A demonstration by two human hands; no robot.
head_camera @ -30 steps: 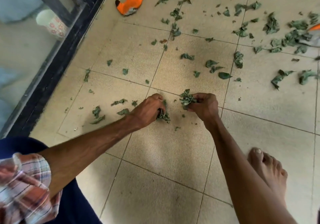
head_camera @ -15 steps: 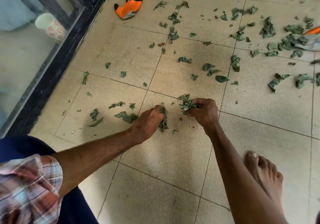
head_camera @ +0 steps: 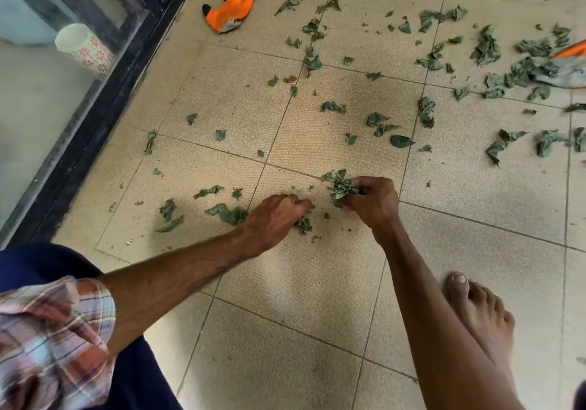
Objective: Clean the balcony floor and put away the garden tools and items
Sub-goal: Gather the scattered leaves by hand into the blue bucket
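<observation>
Wilted green leaves (head_camera: pixel 426 111) lie scattered over the beige tiled balcony floor (head_camera: pixel 285 283). My right hand (head_camera: pixel 374 200) is closed around a bunch of gathered leaves (head_camera: pixel 341 186), held just above the floor. My left hand (head_camera: pixel 274 218) rests low on the tiles beside it, fingers pinched over a small clump of leaves (head_camera: pixel 303 224). More leaves (head_camera: pixel 226 213) lie just left of that hand. An orange and black garden glove (head_camera: pixel 231 8) lies palm down at the top left. A second orange glove (head_camera: pixel 570 64) shows partly at the right edge, among a thick patch of leaves.
A dark sliding door frame (head_camera: pixel 95 118) runs along the left, with a white flowered cup (head_camera: pixel 84 48) behind the glass. My bare right foot (head_camera: pixel 478 317) stands on the tiles at lower right. My knee in dark blue cloth (head_camera: pixel 47 260) is at lower left.
Both hands have stayed low on the same tile. My left hand has shifted slightly over the small clump, and the bunch in my right hand stays held.
</observation>
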